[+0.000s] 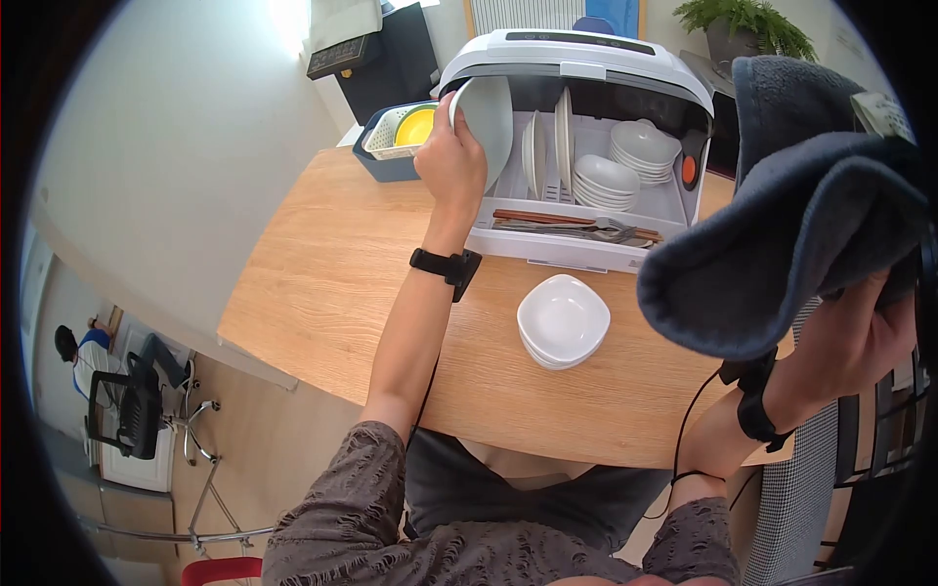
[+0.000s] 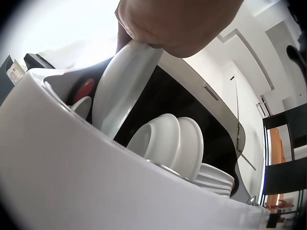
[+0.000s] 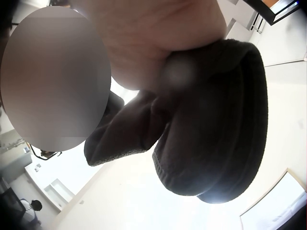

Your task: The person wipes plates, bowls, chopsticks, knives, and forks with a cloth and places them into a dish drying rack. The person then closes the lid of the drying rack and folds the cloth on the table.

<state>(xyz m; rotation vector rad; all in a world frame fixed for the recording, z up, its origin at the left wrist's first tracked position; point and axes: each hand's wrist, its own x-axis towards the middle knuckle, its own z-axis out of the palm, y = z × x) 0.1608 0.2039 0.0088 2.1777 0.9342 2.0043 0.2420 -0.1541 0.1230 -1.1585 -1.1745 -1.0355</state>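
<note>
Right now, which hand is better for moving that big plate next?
Probably the left hand: it grips the big plate at the open white cabinet, while the right hand is off to the side, holding a gray cloth.

A plain, pale wall (image 1: pixel 186 156) rises left of the light wood-grain desk (image 1: pixel 313 264), washed out by bright light (image 1: pixel 289 29) near its top, and a potted fern (image 1: pixel 752 24) stands behind, at the upper right. At lower left, a black office chair (image 1: pixel 137 410) on casters stands well apart from the desk over a light brown floor (image 1: pixel 269 430). The left wrist view shows a white ceiling (image 2: pixel 249 52) with stepped edges.
</note>
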